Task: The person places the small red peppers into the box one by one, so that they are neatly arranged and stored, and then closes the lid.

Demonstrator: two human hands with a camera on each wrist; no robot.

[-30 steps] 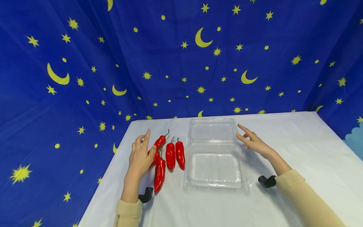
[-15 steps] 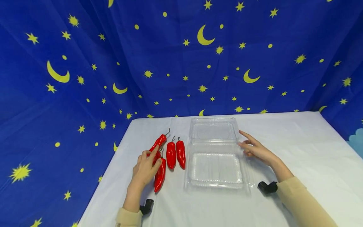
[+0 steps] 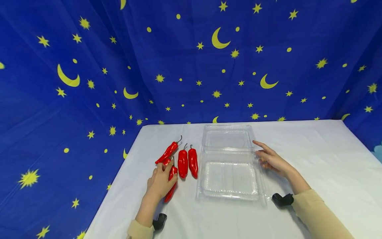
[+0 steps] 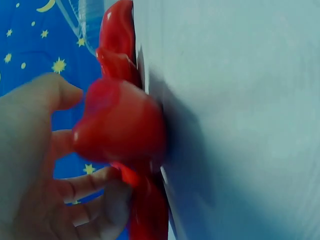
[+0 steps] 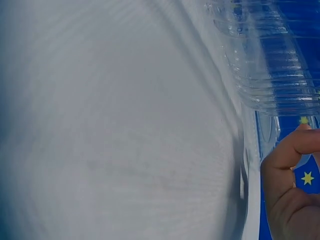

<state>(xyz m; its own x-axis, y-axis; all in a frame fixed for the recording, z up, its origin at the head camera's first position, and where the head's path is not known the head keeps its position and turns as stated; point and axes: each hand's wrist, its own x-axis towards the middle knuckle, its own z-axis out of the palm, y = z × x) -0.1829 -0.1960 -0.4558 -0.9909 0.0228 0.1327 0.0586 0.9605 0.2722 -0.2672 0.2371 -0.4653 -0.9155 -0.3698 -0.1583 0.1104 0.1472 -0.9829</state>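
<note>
In the head view, five red peppers (image 3: 183, 164) lie on the left part of the white-covered counter (image 3: 238, 217); the left hand (image 3: 161, 182) is over the middle and near ones, thumb spread from the fingers. To their right sits a clear plastic container (image 3: 229, 179), unfolded, its lid (image 3: 228, 139) on the far side; the right hand (image 3: 273, 161) is at its right edge, fingers loosely bent and holding nothing — whether they touch the plastic I cannot tell. The glossy peppers look light, fairly stiff and slippery, so the thick middle should give a better hold than the thin stem (image 3: 190, 146); the container looks thin and easily dented, best taken by its rim. The left wrist view adds what the head view hides: a rounded pepper end between thumb and fingers, a small gap at the thumb, and more peppers lined up behind. The right wrist view shows a bent finger (image 5: 280, 172) just beside the ribbed plastic — a side profile missing from above — with blue cloth (image 5: 308, 10) beyond.
</note>
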